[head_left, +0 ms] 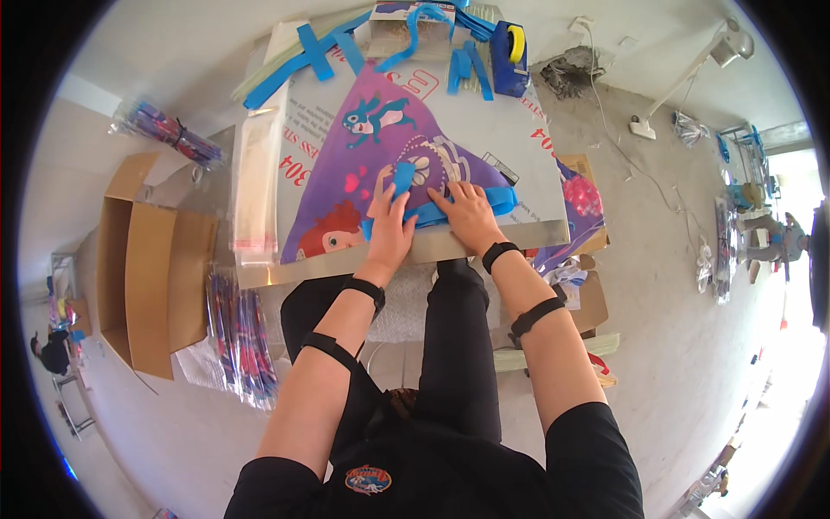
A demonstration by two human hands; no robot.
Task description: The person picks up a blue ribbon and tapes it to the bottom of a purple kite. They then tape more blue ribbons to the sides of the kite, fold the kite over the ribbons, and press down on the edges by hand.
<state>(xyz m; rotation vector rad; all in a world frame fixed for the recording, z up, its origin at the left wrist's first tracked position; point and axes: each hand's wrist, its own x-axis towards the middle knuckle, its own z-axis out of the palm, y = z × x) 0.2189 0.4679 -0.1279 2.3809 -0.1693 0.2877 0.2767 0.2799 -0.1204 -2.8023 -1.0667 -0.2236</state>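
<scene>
A purple triangular kite sheet (pixel 380 156) with cartoon prints lies on the tabletop in front of me. Across its near edge runs a long, folded blue fabric strip (pixel 501 201). My left hand (pixel 392 232) is closed on the strip, and a short blue end (pixel 404 177) sticks up past its fingers. Close beside it, my right hand (pixel 471 216) rests on the strip and sheet, fingers stretched out and thumb toward the left hand. The part of the strip beneath my hands is partly hidden.
Loose blue strips (pixel 316 54) and a blue tape dispenser (pixel 512 60) with yellow tape lie at the table's far side. Clear plastic sleeves (pixel 258 186) line its left edge. An open cardboard box (pixel 149 285) and bundled packages (pixel 242 337) stand left on the floor.
</scene>
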